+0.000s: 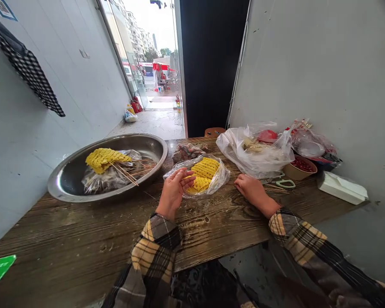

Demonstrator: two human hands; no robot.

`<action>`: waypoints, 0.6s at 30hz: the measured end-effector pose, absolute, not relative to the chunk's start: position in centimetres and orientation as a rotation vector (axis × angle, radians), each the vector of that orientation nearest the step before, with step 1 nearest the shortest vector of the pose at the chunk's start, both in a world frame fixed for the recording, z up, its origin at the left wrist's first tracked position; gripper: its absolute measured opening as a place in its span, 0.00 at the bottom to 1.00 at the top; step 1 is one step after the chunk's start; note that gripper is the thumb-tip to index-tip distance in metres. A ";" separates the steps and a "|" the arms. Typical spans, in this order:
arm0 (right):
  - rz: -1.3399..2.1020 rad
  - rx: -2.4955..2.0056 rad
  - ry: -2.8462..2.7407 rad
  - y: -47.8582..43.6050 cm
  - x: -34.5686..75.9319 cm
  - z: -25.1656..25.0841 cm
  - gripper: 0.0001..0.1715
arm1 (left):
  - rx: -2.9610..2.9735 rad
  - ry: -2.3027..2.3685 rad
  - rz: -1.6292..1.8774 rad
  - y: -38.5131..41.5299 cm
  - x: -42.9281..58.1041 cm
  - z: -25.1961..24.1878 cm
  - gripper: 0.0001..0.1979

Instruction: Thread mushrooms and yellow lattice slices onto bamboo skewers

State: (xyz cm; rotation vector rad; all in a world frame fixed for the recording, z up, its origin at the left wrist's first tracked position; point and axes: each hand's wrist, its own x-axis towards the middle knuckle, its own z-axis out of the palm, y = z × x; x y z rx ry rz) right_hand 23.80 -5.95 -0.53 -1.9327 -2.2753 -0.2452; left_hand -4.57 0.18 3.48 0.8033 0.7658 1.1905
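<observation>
My left hand [174, 191] is over the left edge of a clear plastic bag, its fingers loosely bent and apart with nothing visible in them. In that bag lie yellow pieces with a scored, lattice-like surface [207, 168]. My right hand [252, 191] rests low at the table to the right of the bag, fingers pressed together. Thin wooden skewers [277, 188] lie beside it; whether its fingertips pinch one is hidden. At the left, a yellow scored piece on skewers [104, 159] lies on plastic-wrapped food inside a large metal basin [67, 194].
Behind the yellow pieces sits a bag of dark reddish food [188, 152]. A white plastic bag [256, 160], green-handled scissors [285, 184], a tub of red pieces [300, 167] and a tissue pack [342, 187] crowd the right side of the wooden table [83, 239].
</observation>
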 end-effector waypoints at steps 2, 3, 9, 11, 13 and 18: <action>-0.296 -1.901 -2.285 -6.3 23.8 -0.6 0.13 | 0.800 0.767 1.196 0.2 -4.6 3.6 0.12; -0.307 -1.881 -2.282 -6.4 23.9 -0.6 0.13 | 0.796 0.768 1.202 0.2 -4.6 3.6 0.12; -0.282 -1.748 -2.232 -7.0 24.7 -0.9 0.11 | 0.777 0.796 1.263 0.3 -5.0 3.6 0.12; -0.297 -1.680 -2.223 -7.3 24.8 -1.0 0.12 | 0.797 0.818 1.286 0.4 -5.1 3.4 0.13; -0.309 -1.621 -2.209 -7.7 24.9 -1.2 0.13 | 0.857 0.858 1.318 0.5 -5.1 3.0 0.14; -0.406 -1.507 -2.175 -8.2 25.3 -1.2 0.12 | 1.335 1.153 1.384 1.1 -5.1 1.9 0.12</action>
